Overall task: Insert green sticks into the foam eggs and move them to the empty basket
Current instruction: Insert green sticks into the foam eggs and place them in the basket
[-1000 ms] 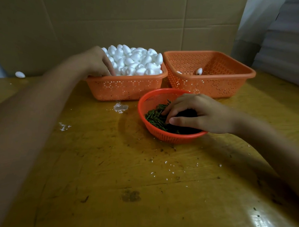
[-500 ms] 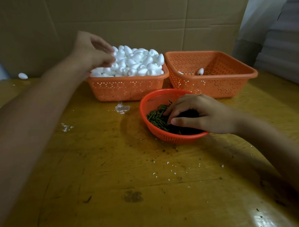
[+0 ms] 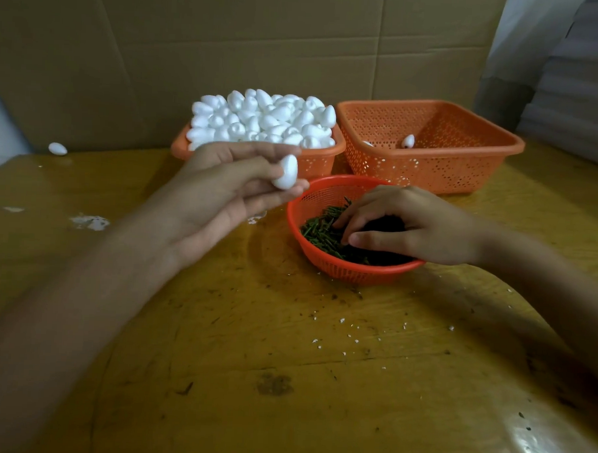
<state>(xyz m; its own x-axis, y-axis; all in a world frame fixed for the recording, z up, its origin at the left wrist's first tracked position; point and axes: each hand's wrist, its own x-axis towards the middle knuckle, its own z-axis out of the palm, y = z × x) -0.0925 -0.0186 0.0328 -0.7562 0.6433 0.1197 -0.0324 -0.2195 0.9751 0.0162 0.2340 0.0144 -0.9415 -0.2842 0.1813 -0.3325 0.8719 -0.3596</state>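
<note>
My left grip (image 3: pixel 223 192) pinches a foam egg (image 3: pixel 286 172) beside the red bowl (image 3: pixel 357 275); so light a hold may slip. My right grip (image 3: pixel 410 227) curls among the green sticks (image 3: pixel 319 230); whether it is clamped on one I cannot tell.

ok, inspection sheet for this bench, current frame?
Surface: wooden table, scuffed, glare near right.
Job's things: square basket heaped with foam eggs; second square basket nearly empty, one egg showing; round basket of green sticks.
Clutter: stray egg far left; white smears; foam crumbs.
Hands: left hand pinches a held egg above the table; right hand fingers down in the sticks, grip not visible.
Cables: nothing seen.
Surroundings: cardboard wall behind.
</note>
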